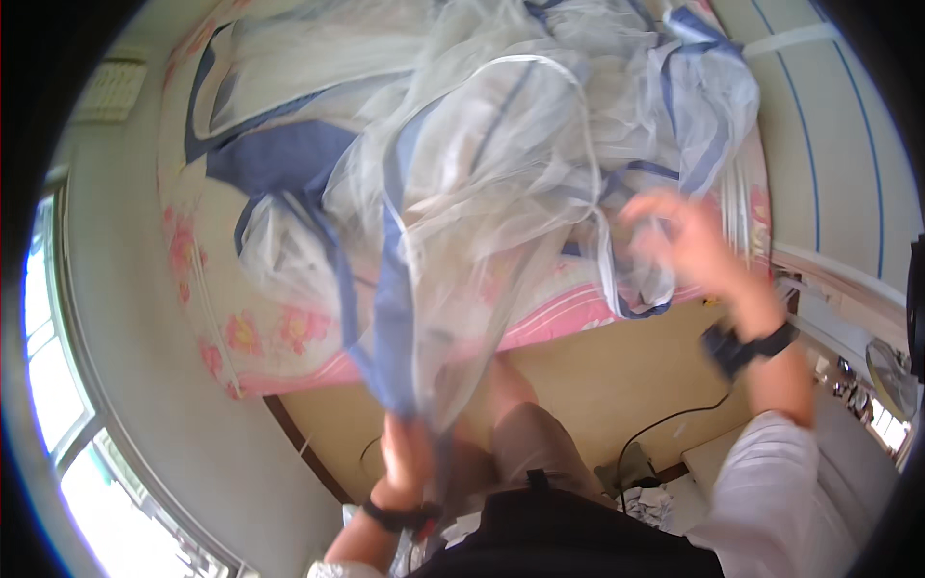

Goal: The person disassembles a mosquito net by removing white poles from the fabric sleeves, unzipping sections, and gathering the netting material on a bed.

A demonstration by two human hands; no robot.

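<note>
A sheer white mosquito net [482, 144] with blue fabric trim lies in loose folds over a bed. Its blue-edged border is pulled down toward me, and my left hand [407, 451] is closed around a gathered part of it in front of the bed's near edge. My right hand [682, 241] is over the net's right part, blurred by motion, with its fingers curved and apart. I see nothing gripped in it. A white-piped strip of the net [605, 255] hangs just left of that hand.
The mattress [275, 332] has a pink floral cover. A pale wall and a bright window [58, 328] stand at the left. On the right is a light panel with blue stripes [819, 125]. A dark cable [665, 419] runs across the floor near my legs.
</note>
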